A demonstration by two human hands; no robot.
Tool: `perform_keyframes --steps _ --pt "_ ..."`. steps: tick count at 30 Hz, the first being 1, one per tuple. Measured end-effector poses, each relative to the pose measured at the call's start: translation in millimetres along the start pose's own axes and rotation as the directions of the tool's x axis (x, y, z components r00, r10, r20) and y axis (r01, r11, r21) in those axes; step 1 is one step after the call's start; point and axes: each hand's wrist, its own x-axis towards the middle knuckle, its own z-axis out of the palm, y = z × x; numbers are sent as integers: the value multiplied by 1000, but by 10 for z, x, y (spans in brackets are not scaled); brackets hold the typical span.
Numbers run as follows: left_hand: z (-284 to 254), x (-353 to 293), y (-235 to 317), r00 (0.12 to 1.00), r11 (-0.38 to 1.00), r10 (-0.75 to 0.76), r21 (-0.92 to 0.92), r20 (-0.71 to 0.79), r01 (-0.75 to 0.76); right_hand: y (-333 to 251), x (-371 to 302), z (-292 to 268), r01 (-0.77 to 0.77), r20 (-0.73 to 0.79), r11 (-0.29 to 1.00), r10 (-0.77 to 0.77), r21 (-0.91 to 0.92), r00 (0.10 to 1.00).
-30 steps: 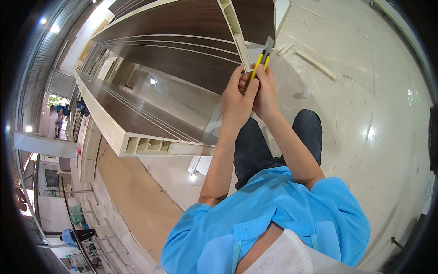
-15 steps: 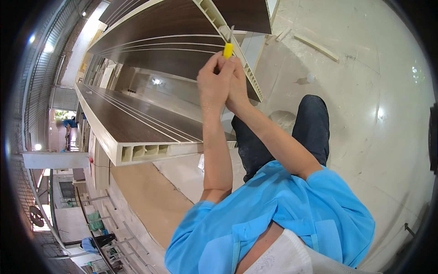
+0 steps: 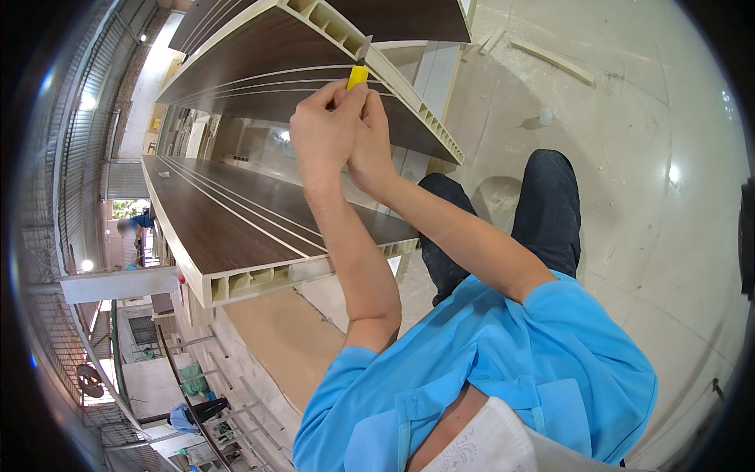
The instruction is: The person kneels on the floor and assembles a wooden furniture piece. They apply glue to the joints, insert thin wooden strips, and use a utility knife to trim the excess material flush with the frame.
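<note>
My left hand (image 3: 321, 135) and my right hand (image 3: 370, 147) are closed together round a yellow-handled knife (image 3: 358, 77), wrists close to each other. Its thin metal blade points away from me and lies at the cream, hollow-celled end edge of a dark brown panel (image 3: 259, 49) with pale stripes. Whether the blade touches that edge I cannot tell. Most of the handle is hidden in my fingers. Nearer, below my left forearm, a second brown striped panel (image 3: 228, 208) shows open cells along its cream end.
Another dark panel (image 3: 409, 20) stands beyond. Cream offcut strips (image 3: 552, 61) and a small whitish cup-like thing (image 3: 546, 116) lie on the glossy tiled floor to the right. A brown sheet (image 3: 283, 338) is at lower left, near metal frames (image 3: 228, 377). A person in blue (image 3: 143, 220) is far left.
Both hands have moved left and slightly away from me with the knife, further along the panel's end edge. The view has shifted a little.
</note>
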Motion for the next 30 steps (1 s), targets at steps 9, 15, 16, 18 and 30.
perform_keyframes --steps 9,15,16,18,30 --pt "-111 -38 31 1000 999 18 34 -13 -17 -18 -104 113 -46 -5 999 46 -3 999" --pt "-101 0 10 999 999 -20 -32 40 21 11 -88 100 38 -40 992 -43 -123 998" --pt "-96 9 9 999 999 -11 -36 46 12 18 -83 100 29 -53 994 -35 -107 998" --pt "-88 13 13 999 1000 -6 -28 48 7 33 -77 103 -6 -78 997 0 -82 997" --pt "-48 -70 227 996 983 -86 161 -2 86 44 -52 13 -49 -18 995 51 85 999"
